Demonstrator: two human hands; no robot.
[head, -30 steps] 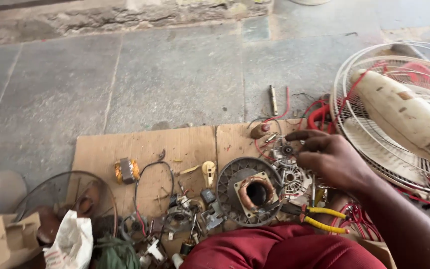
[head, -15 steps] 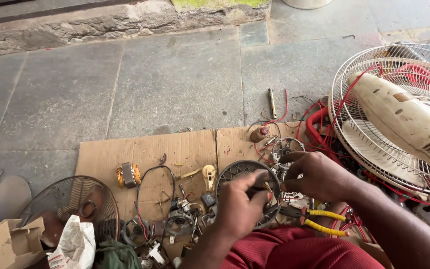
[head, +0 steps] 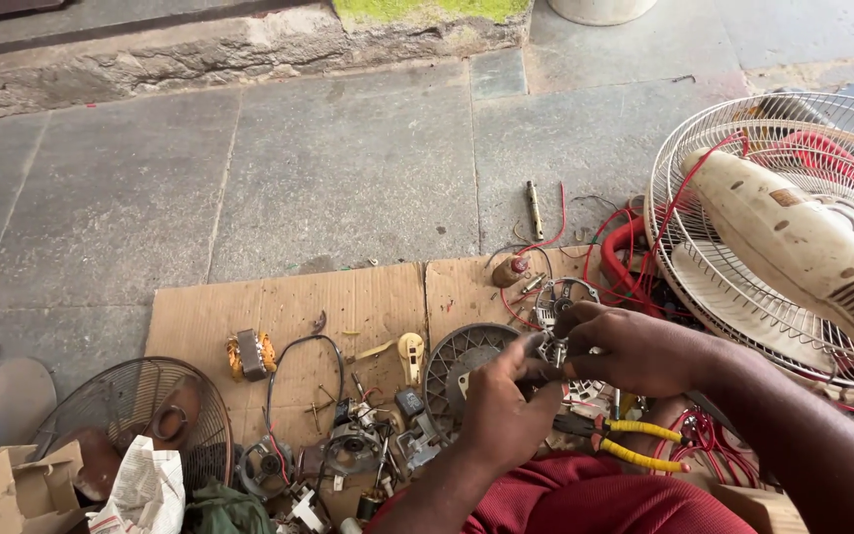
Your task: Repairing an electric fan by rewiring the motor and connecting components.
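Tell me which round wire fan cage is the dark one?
The dark fan guard at the lower left, lying flat by the crumpled paper. The other, the white fan guard on the right, is pale and still holds its cream motor housing.

Stone floor [head: 348, 168] carries flattened cardboard [head: 279, 316] — small motor parts [head: 249, 354], pliers [head: 625, 442] on it

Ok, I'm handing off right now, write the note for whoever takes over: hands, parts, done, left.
Left hand and right hand both pinch a small grey metal motor part above the brown cardboard sheet.
Round dark finned motor housing lies beneath the hands; yellow-handled pliers lie near the lap, unused.
Cream pedestal fan lies on its side, right.
Done: motor stripped apart.
Left: loose parts lie scattered.
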